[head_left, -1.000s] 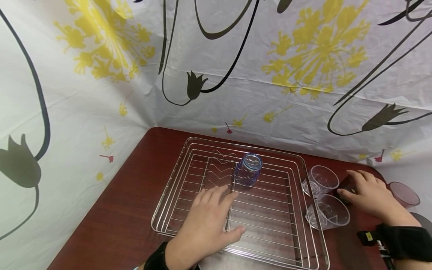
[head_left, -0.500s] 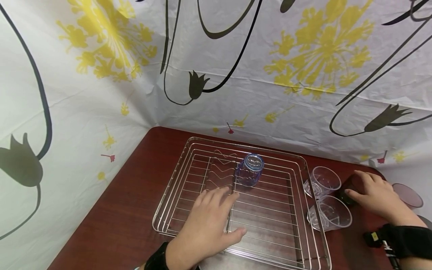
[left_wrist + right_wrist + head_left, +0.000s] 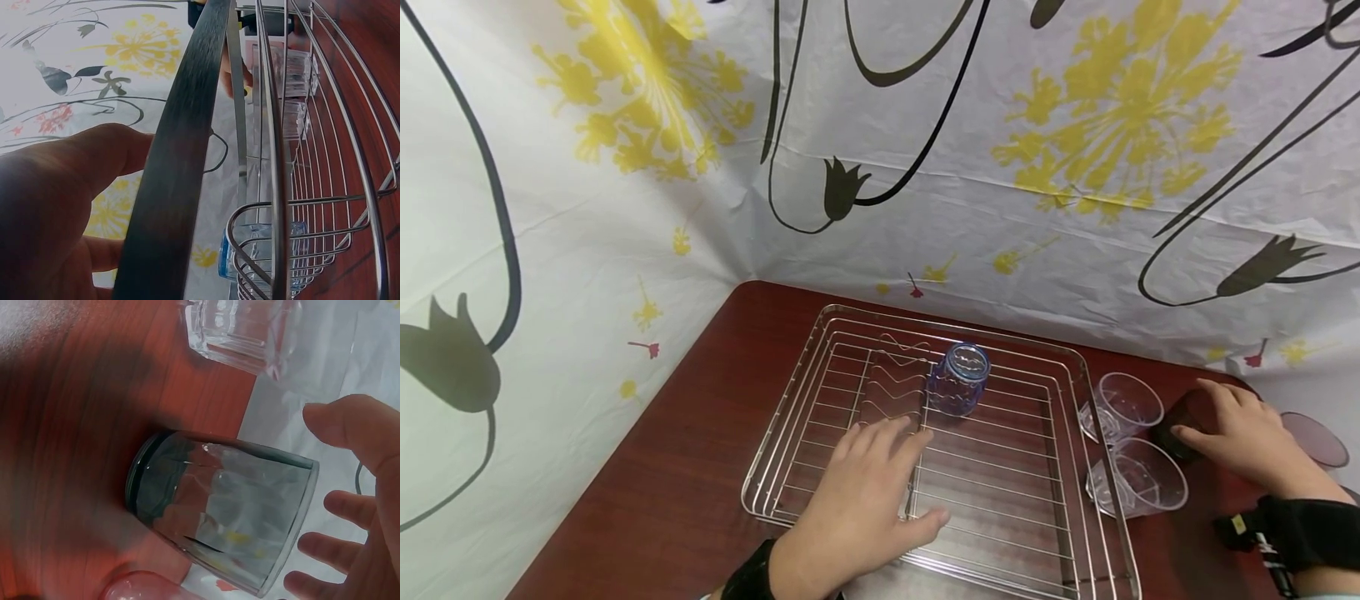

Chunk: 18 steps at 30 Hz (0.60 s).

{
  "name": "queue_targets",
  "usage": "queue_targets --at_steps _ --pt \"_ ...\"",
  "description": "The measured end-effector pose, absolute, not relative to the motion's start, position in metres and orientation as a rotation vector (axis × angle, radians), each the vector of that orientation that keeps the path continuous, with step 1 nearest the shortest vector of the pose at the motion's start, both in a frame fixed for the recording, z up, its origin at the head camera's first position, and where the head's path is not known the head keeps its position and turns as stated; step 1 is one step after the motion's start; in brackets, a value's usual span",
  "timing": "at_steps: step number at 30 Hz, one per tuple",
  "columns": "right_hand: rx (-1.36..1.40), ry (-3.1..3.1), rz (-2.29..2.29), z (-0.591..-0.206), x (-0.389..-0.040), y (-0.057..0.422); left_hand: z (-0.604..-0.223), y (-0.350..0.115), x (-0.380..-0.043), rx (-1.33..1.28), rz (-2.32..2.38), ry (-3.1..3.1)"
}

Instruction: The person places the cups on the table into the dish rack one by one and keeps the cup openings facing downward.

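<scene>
My left hand (image 3: 861, 508) hovers over the near left part of the wire rack (image 3: 1000, 467), fingers spread, holding nothing. On the rack, a blue glass mug (image 3: 958, 379) stands upside down, beyond that hand. At the right, my right hand (image 3: 1243, 433) is beside a dark greenish drinking glass (image 3: 1180, 425), partly hidden by it in the head view. In the right wrist view, the glass (image 3: 219, 506) stands upright on the table. Thumb and fingers (image 3: 331, 553) are spread about its rim, with gaps showing between them and the glass.
Two clear glasses (image 3: 1122, 408) stand close to the rack's right side. Beyond my right wrist is a pink glass (image 3: 1315, 440). A patterned white sheet (image 3: 1037, 208) hangs behind the dark red table (image 3: 677, 433).
My right hand has shifted slightly to the right, and more of the dark glass shows. The left hand keeps its pose over the rack. The head view has drifted a little.
</scene>
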State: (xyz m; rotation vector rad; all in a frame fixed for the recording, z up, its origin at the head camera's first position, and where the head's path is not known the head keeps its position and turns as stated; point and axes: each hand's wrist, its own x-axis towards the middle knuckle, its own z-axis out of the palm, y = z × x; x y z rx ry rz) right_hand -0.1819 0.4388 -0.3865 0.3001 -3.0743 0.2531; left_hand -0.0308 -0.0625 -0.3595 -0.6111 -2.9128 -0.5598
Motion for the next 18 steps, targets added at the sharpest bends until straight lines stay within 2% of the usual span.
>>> queue_targets --at_steps 18 --pt "0.315 -3.104 0.227 -0.3931 -0.1906 0.4432 -0.3592 -0.0608 -0.0321 -0.616 -0.542 -2.926"
